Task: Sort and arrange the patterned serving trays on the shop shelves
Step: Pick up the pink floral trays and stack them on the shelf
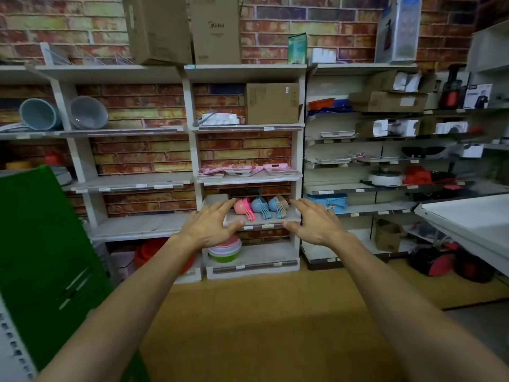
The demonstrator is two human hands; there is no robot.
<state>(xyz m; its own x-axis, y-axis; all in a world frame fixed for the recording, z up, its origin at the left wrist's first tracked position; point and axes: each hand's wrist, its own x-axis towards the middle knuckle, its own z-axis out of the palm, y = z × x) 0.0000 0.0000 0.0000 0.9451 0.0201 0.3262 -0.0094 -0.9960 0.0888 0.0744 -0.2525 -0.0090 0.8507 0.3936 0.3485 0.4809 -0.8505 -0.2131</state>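
Note:
Several pink patterned serving trays [248, 170] lie flat in three low piles on the middle shelf [249, 178] of the narrow centre unit. More patterned trays [334, 158] lie on a shelf of the unit to the right. Both my arms stretch forward at mid-height. My left hand [212, 223] and my right hand [314, 221] are empty, fingers spread, palms facing each other. They hover in front of the shelf below the trays, apart from everything.
Pink and blue scoops [260, 208] sit on the shelf behind my hands, stacked coloured bowls [224, 249] below. Cardboard boxes [271, 103] stand higher up. A green panel [35, 257] leans at the left, a white counter [468, 219] juts in at the right. Floor lies ahead.

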